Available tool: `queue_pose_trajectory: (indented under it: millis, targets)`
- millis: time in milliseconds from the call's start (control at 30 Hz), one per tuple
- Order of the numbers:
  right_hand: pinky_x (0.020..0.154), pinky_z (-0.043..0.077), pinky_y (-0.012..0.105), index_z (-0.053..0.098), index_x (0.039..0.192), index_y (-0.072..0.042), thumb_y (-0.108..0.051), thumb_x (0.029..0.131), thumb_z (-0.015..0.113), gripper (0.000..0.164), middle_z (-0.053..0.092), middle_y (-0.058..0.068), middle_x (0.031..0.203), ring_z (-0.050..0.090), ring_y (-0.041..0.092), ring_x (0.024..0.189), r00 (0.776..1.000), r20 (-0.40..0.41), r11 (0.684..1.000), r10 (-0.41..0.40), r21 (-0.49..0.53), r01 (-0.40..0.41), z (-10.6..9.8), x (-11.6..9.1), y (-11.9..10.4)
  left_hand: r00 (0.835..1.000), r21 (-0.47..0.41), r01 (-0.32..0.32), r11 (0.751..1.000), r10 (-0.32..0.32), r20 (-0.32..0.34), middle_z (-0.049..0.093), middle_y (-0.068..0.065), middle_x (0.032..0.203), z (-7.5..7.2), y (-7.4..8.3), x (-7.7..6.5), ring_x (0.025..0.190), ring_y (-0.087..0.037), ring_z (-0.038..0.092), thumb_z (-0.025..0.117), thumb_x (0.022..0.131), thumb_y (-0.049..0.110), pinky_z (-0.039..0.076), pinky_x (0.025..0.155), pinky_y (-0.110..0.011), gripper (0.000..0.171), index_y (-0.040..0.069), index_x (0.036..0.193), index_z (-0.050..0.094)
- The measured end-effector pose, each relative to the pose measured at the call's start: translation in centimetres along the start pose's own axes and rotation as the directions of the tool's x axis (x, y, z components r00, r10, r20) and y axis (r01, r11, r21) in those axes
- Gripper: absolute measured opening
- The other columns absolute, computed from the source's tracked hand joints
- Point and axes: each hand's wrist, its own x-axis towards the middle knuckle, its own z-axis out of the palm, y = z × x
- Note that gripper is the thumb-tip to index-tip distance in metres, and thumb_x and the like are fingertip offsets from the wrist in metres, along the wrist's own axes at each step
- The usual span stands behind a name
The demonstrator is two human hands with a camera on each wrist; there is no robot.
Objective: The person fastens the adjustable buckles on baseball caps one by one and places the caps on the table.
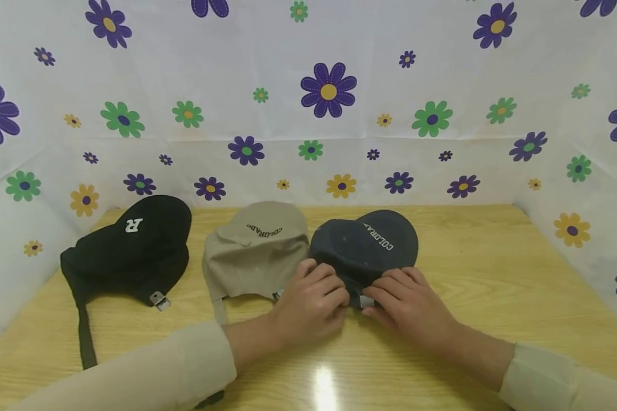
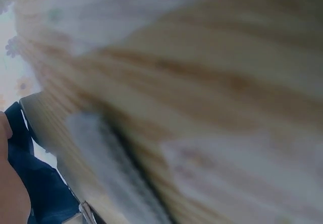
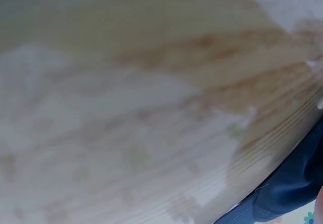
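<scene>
A navy baseball cap [image 1: 341, 242] with COLORADO lettering lies on the table, its back edge toward me. My left hand [image 1: 311, 299] grips the left part of that back edge with curled fingers. On the other side my right hand [image 1: 408, 305] pinches the edge beside a silver strap buckle [image 1: 367, 301]. The fingers hide much of the strap. Dark blue cloth of the cap [image 2: 40, 191] shows at the lower left of the left wrist view, and the cap [image 3: 287, 188] also appears at the lower right of the right wrist view.
A beige COLORADO cap [image 1: 259, 262] sits just left of the navy one, close to my left hand. Farther left is a black cap [image 1: 133, 251], its strap hanging toward me. The wooden table [image 1: 478, 257] meets a flowered white cloth [image 1: 288, 120] behind and at both sides.
</scene>
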Motion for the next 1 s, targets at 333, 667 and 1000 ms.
queue_pose_trajectory:
  millis: [333,667,1000]
  targets:
    - [0.085,0.044,0.038,0.074,0.104,-0.012,-0.043,0.099,0.057,0.035,0.070,-0.002,0.098,0.059,0.018,0.094,1.000,0.016,1.000,0.019,0.014,-0.019,-0.13,-0.20,-0.06,0.999,0.008,0.025,1.000,-0.025,0.022,0.065,0.008,0.080,-0.01,0.10,-0.12,0.086,-0.017,0.056,0.069,0.076,0.013,0.039,0.081,-0.038,0.008,0.019,0.073,0.064]
    - [0.084,0.044,0.037,0.074,0.105,-0.012,-0.044,0.099,0.056,0.036,0.070,-0.002,0.098,0.059,0.018,0.093,0.999,0.022,0.999,0.030,0.008,-0.031,-0.17,-0.02,-0.12,0.999,0.033,-0.012,0.999,0.013,-0.038,0.065,0.007,0.077,0.15,-0.16,-0.02,0.083,-0.016,0.057,0.071,0.075,0.012,0.040,0.080,-0.037,0.009,0.019,0.070,0.067]
    - [0.085,0.044,0.037,0.073,0.105,-0.012,-0.045,0.101,0.051,0.040,0.070,-0.002,0.098,0.059,0.018,0.093,1.000,0.018,1.000,0.024,0.003,-0.024,0.02,-0.20,-0.14,0.999,0.029,-0.014,0.999,0.015,-0.042,0.065,0.007,0.077,0.19,0.00,-0.10,0.083,-0.016,0.058,0.071,0.076,0.012,0.040,0.081,-0.037,0.010,0.019,0.070,0.067]
